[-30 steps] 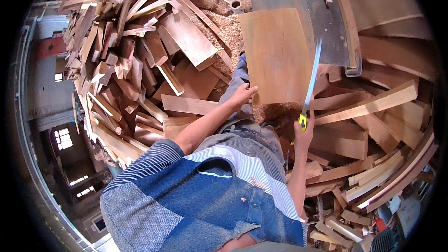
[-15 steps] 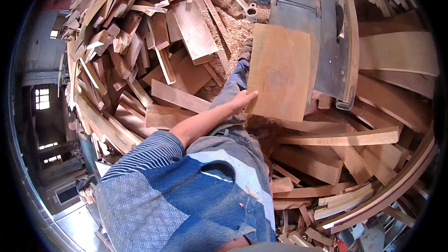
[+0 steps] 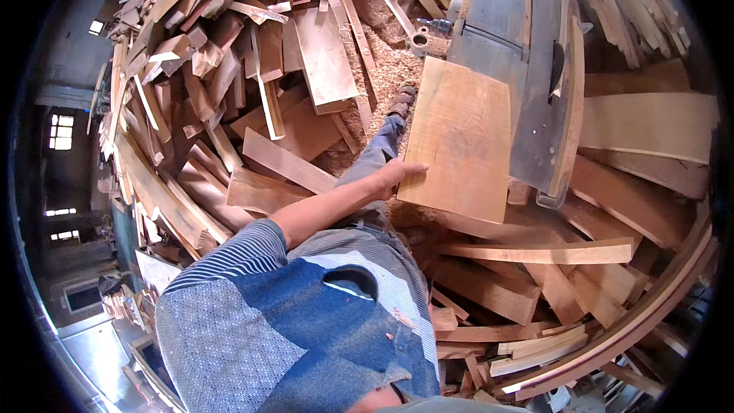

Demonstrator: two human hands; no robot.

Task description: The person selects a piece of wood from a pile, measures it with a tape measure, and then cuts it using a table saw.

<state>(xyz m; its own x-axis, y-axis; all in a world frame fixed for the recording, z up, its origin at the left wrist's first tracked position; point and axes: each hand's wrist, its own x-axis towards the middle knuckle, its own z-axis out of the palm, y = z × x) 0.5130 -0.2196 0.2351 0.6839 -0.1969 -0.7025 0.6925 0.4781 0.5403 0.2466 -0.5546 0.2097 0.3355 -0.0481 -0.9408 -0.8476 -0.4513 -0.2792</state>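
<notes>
My left hand (image 3: 394,176) reaches out from a striped blue sleeve and grips the lower left corner of a flat, light wooden board (image 3: 462,138). The board rests with its far end on a grey metal saw table (image 3: 497,23). A long wooden fence strip (image 3: 569,107) lies along the table's right side, next to the board. My right hand is out of sight. My trouser leg and shoe (image 3: 401,99) show just left of the board, over sawdust.
Heaps of offcut planks (image 3: 229,107) fill the floor on the left, and long boards (image 3: 642,130) are stacked on the right. Sawdust (image 3: 382,53) lies beside the saw table. More planks (image 3: 527,252) sit below the board.
My right hand, which held a thin strip with a yellow end beside the board, has gone out of view. The left hand stays on the board's corner.
</notes>
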